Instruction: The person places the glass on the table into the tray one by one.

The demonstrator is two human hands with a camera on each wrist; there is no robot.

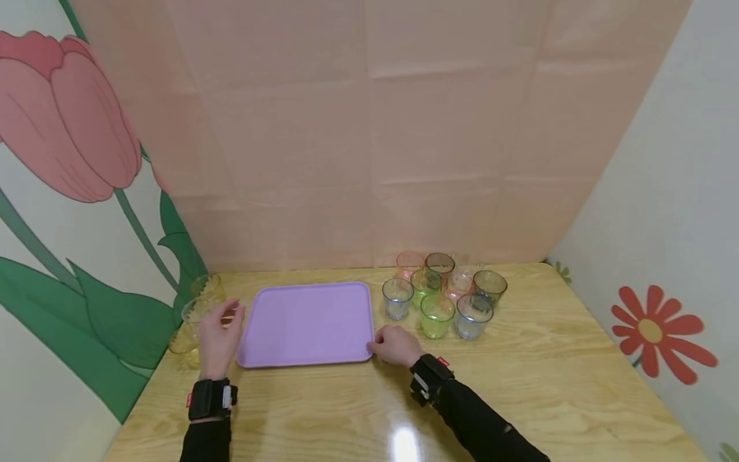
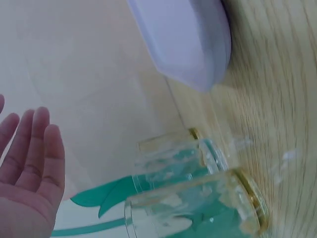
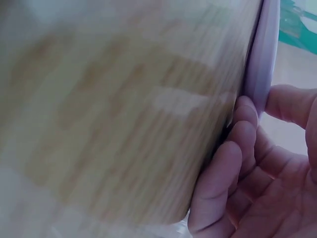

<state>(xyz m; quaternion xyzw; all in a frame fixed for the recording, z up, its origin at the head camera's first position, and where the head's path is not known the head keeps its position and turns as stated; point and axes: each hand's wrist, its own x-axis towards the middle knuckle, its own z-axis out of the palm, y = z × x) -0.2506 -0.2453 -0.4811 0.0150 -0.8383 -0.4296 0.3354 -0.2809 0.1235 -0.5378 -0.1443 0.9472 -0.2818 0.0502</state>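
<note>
Black sleeves (image 1: 482, 418) lie closest — right hand (image 1: 397, 345) pinching the purple tray (image 1: 308, 324) at its near right corner, left hand (image 1: 219, 337) empty, fingers loose, beside glasses (image 1: 183, 341).

At left, the bare left hand (image 1: 219, 337) is partly hiding a clear round glass tumbler (image 1: 192, 311); the left wrist view is cropping the smooth lavender rectangular tray (image 2: 181, 42), the right one blurring the pale wooden table (image 3: 109, 134)
</note>
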